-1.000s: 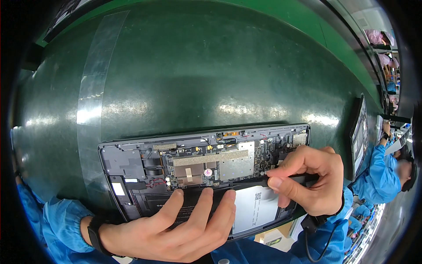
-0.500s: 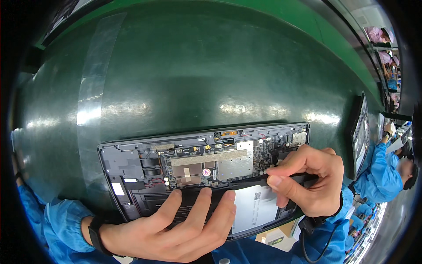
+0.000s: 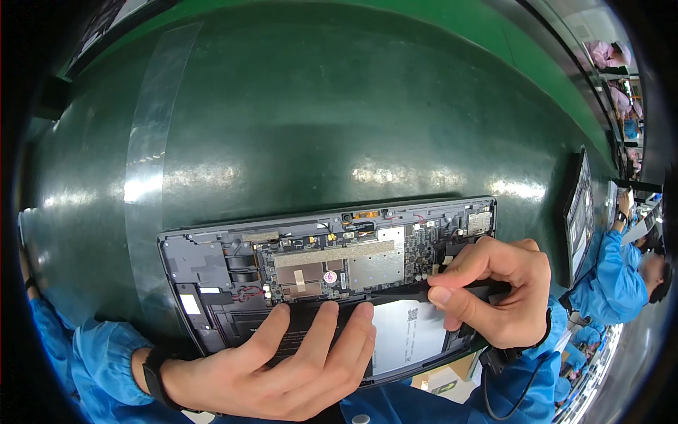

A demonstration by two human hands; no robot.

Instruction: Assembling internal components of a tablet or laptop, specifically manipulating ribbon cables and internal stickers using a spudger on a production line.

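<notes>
An opened tablet-like device point(image 3: 194, 256) lies on the green table with its inside facing up. Its circuit board point(image 3: 376, 270) runs along the upper middle, and a silver and black battery point(image 3: 394, 339) sits below. My left hand point(image 3: 282, 367) rests over the battery, fingers spread and fingertips on the black strip point(image 3: 399, 293) along the board's lower edge. Thumb and forefinger of my right hand point(image 3: 498, 293) are pinched together at the right part of this strip. Part of the battery is hidden under my left hand.
A second device point(image 3: 579, 219) stands at the table's right side. Clear tape point(image 3: 152, 127) crosses the green table point(image 3: 318, 106) on the left. Beneath the device's near edge is a box point(image 3: 452, 378). A co-worker in blue point(image 3: 607, 283) is at the right.
My right hand has shifted very slightly, still pinching at the black strip. The left hand and the device have barely moved.
</notes>
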